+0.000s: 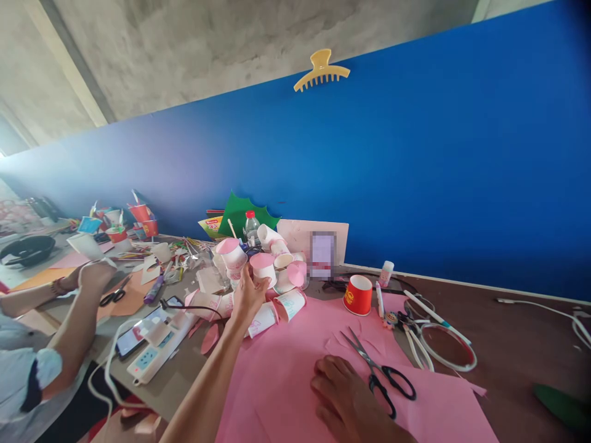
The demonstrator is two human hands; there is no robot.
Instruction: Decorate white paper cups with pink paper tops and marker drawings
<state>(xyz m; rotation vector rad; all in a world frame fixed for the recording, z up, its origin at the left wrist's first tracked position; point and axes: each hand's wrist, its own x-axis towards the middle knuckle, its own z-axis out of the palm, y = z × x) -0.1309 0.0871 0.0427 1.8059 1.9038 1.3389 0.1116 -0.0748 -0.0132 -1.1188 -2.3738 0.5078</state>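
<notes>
Pink-topped paper cup (pixel 263 264) is sitting in the grip of the left hand (pixel 252 295), thumb and fingers pressing its sides, near the middle of the table. White paper cups (pixel 292 304) are crowding around it, some lying tipped, so the room beside the left hand is running tight. The right hand (pixel 344 394) is lying palm down, fingers loosely bent, on pink paper (pixel 286 369). Black-handled scissors (pixel 373 365) are resting open just beside it, blades pointing away from the person. The paper's flat stretch is leaving space between the hands, its right edge lying over the brown tabletop (pixel 498 326). A blue partition (pixel 415 172) is bounding the table's back edge, a yellow claw clip (pixel 322 69) gripping its top. To the left, a power strip (pixel 159 351) is lying beside a smartphone (pixel 138 332), narrowing the way toward a co-worker's arms (pixel 69 326). A red paper cup (pixel 360 295) is standing upright beyond the scissors, showing yellow print too small for reading; the white cups are carrying pink and teal print, equally unreadable.
</notes>
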